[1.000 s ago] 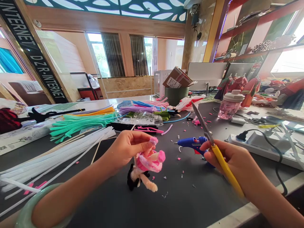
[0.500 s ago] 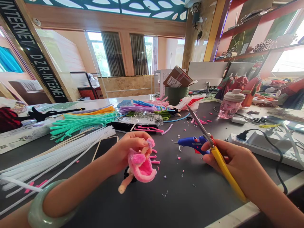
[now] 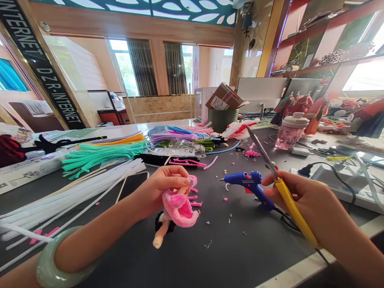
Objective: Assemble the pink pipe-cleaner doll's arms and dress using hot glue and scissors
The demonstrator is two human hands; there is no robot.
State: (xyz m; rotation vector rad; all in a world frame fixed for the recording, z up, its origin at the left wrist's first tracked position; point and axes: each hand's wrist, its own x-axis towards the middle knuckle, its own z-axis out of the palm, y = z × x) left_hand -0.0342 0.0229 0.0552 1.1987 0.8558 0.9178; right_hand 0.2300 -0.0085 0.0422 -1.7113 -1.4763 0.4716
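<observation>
Between the fingertips of my left hand (image 3: 162, 188) is a small pipe-cleaner doll (image 3: 181, 210), with fuzzy pink parts, peach limbs and a black tuft underneath. It is held up above the dark tabletop. My right hand (image 3: 306, 204) is closed on scissors (image 3: 288, 200) with yellow handles; the metal blades point up and away to the left. Just left of that hand, a blue glue gun (image 3: 247, 182) lies on the table, its nozzle facing left. Short pink pipe-cleaner pieces (image 3: 195, 204) lie behind the doll.
White pipe cleaners (image 3: 99, 196) and a green bundle (image 3: 102, 158) spread over the left side. A dark phone-like slab (image 3: 132, 186) lies by my left wrist. A pink bottle (image 3: 291, 132) and a white power strip (image 3: 354, 190) with cords stand at the right.
My right hand has moved right with the scissors, away from the glue gun, baring more of its handle. The doll in my left hand has shifted and turned slightly.
</observation>
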